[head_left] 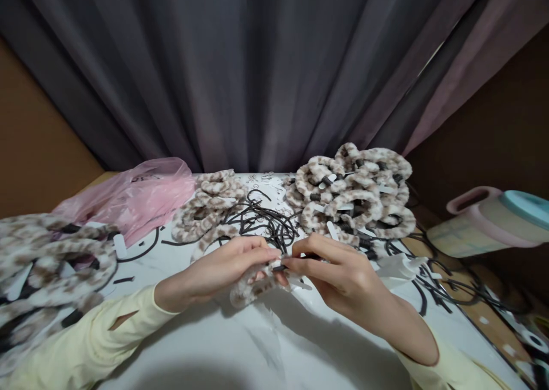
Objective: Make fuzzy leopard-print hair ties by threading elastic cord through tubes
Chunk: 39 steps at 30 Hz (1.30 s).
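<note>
Low over the white table, both hands meet on a furry, brown-spotted cream loop. My left hand grips the loop, thumb on top and fingers curled beneath. Thumb and fingers of my right hand pinch a short dark piece against the loop's end; the exact hold is partly hidden by the fingers. Just beyond the hands lies a tangle of thin dark cords. A small heap of similar furry loops sits behind my left hand.
A larger pile of furry loops with white tags stands at the back right, another pile at the left. A pink plastic bag lies back left. At the right are a lidded cup and loose dark cords. A curtain hangs behind.
</note>
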Motion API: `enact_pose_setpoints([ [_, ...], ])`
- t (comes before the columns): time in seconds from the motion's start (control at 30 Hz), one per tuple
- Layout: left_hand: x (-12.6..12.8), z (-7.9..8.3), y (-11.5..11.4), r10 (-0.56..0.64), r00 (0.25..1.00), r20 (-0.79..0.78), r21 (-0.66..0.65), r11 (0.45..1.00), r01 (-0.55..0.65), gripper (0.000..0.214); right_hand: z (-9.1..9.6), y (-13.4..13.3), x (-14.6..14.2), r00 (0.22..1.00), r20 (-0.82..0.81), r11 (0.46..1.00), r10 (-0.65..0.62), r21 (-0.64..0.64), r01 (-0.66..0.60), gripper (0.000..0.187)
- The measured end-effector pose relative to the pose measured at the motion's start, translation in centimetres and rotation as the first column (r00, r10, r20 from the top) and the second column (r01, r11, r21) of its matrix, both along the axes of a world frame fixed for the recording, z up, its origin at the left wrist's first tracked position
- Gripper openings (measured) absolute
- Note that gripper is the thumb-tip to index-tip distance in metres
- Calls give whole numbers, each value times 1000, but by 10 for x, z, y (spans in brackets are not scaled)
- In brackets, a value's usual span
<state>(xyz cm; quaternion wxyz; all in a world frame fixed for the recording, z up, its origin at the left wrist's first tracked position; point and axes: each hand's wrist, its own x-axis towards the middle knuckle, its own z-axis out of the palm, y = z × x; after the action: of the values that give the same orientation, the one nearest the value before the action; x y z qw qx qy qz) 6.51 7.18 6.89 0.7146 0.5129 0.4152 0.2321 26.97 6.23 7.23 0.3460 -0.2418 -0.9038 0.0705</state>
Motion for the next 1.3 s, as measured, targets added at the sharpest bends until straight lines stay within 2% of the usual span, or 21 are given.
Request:
enact_pose_setpoints([
  [0.17, -2, -1, -1, -78, 994, -76, 110, 990, 86, 35, -1, 0, 1, 1000, 20, 997, -11, 81, 9, 30],
  [0.27, -1, -2, -2, -55, 989, -140, 189, 979, 82, 35, -1, 0, -1, 999, 14, 995, -29, 93, 27, 30],
  [0.4, 2, -3, -7, 3, 977, -215, 312, 948, 66, 23, 0, 0, -1, 999, 11, 997, -40, 65, 39, 27],
  [0.47, 2, -5, -9, 54, 965, -258, 423, 904, 62, 21, 1, 2, 2, 999, 20, 999, -29, 17, 28, 24],
  [0.57, 0, -8, -12, 108, 935, -336, 595, 795, 122, 21, 2, 3, 8, 998, 66, 1000, -22, -18, 23, 23],
  [0.77, -2, -14, -17, 62, 909, -412, 741, 603, 295, 12, 9, 0, 8, 969, 218, 967, -118, 248, 62, 25],
  [0.9, -3, -19, -20, 65, 899, -434, 783, 522, 340, 11, 6, 5, 4, 975, 161, 941, -153, 326, 93, 22],
  [1.0, -4, -19, -20, 75, 906, -416, 821, 460, 339, 20, -4, 12, 4, 981, 95, 953, -170, 270, 139, 23],
  [1.13, -4, -16, -20, 47, 914, -402, 845, 403, 351, 31, -14, 20, 4, 997, 2, 993, -83, 85, 83, 25],
  [1.2, -4, -15, -20, 13, 911, -411, 835, 406, 371, 32, -17, 21, 2, 998, -44, 999, -34, -19, 33, 25],
  [1.3, -2, -14, -19, -48, 908, -415, 803, 451, 391, 28, -19, 23, -2, 997, -78, 985, 22, -170, -35, 25],
])
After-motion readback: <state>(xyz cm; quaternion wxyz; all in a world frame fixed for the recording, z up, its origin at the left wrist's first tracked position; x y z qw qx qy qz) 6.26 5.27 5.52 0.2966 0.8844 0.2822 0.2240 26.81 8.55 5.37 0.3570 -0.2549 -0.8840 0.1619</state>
